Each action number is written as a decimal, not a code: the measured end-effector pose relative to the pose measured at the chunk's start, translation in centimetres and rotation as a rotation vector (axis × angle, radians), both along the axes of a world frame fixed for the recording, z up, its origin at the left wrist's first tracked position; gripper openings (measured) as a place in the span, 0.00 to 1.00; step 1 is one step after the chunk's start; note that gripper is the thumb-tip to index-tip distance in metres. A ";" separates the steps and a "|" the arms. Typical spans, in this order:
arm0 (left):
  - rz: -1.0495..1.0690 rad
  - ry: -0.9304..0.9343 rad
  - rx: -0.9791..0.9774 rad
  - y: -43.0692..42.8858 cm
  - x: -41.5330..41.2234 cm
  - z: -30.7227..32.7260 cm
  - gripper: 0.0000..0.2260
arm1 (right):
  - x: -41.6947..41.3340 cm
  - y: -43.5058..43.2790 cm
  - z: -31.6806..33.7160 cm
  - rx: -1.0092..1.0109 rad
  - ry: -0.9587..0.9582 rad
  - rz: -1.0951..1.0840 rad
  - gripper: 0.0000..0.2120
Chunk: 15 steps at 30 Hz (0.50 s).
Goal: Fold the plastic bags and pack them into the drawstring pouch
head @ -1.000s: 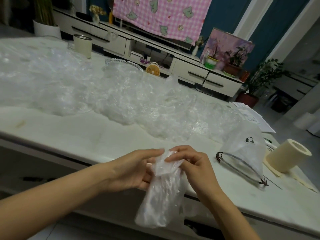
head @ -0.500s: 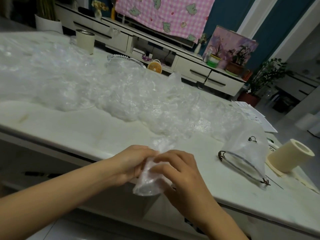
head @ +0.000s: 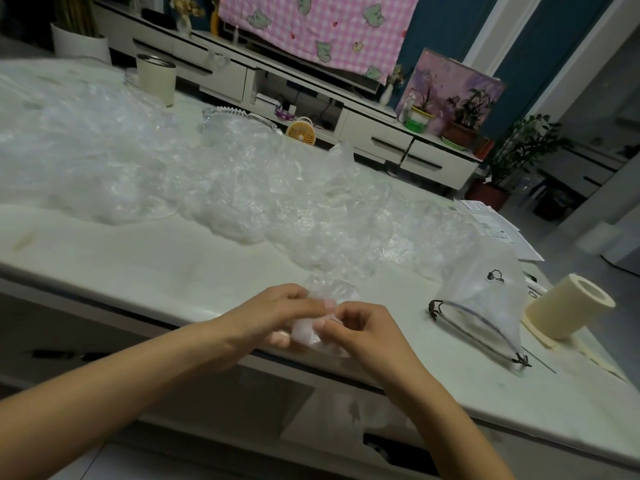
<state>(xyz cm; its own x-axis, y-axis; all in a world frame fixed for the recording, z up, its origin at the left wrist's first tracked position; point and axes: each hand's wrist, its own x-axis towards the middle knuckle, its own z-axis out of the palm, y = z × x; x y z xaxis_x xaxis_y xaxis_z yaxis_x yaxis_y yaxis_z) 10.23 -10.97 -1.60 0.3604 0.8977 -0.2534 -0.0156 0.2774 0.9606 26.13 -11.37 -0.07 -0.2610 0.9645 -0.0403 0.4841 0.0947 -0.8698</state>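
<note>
A clear plastic bag, folded into a small wad, sits between both hands over the table's front edge. My left hand grips it from the left, thumb underneath. My right hand pinches its right side with curled fingers. Part of the wad is hidden by my fingers. A translucent drawstring pouch with a dark cord and a small black logo lies on the table to the right, its mouth open toward me. A long heap of crumpled clear plastic bags stretches across the table behind my hands.
A cream paper roll lies right of the pouch, with papers behind it. A cream cup and a glass dish stand at the table's far side. A low cabinet with plants lines the wall.
The bag hung down long from my hands a second ago. It has since been folded up into a small wad between my hands, which have closed together at the table edge.
</note>
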 end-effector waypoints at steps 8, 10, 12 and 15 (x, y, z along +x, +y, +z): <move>0.155 0.033 0.088 0.0 -0.1 0.6 0.06 | 0.6 0.1 0.6 0.037 0.059 -0.216 0.15; 0.152 -0.029 0.080 0.0 0.0 0.8 0.07 | 0.8 0.1 0.6 -0.133 0.165 -0.205 0.23; 0.145 -0.047 0.082 0.0 0.1 0.7 0.08 | 0.7 0.1 0.3 -0.326 0.391 -0.135 0.20; 0.173 -0.028 0.102 -0.1 0.2 0.5 0.09 | 0.4 0.4 0.2 -0.342 0.533 -0.128 0.12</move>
